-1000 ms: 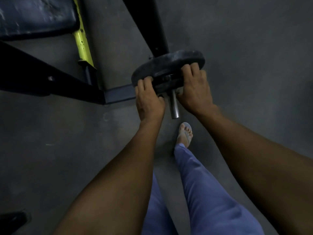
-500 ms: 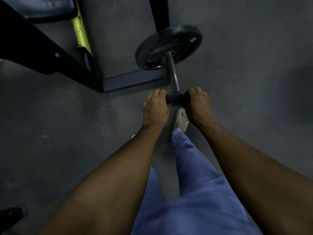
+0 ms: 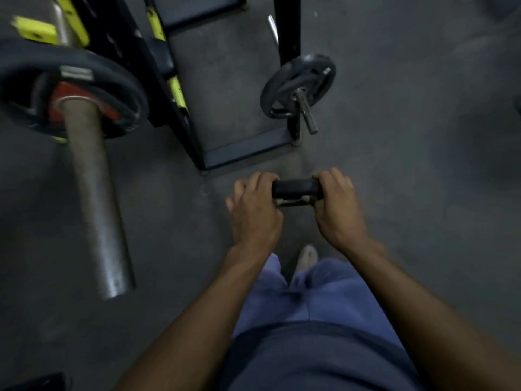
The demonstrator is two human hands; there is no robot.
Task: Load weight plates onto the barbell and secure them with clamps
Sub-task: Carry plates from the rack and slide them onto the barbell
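Head-worn view, steeply downward, close above floor (image 3: 408, 170)

So I've got a small black weight plate (image 3: 297, 189) held edge-on in front of me, my left hand (image 3: 253, 213) curled round one side and my right hand (image 3: 337, 210) round the other, out over the floor. The barbell (image 3: 93, 193) is off to my left, its thick grey sleeve pointing toward me with the end bare. One big dark plate (image 3: 84, 88) with a red centre already sits on it, pushed well up the sleeve. My plate is well apart from it.
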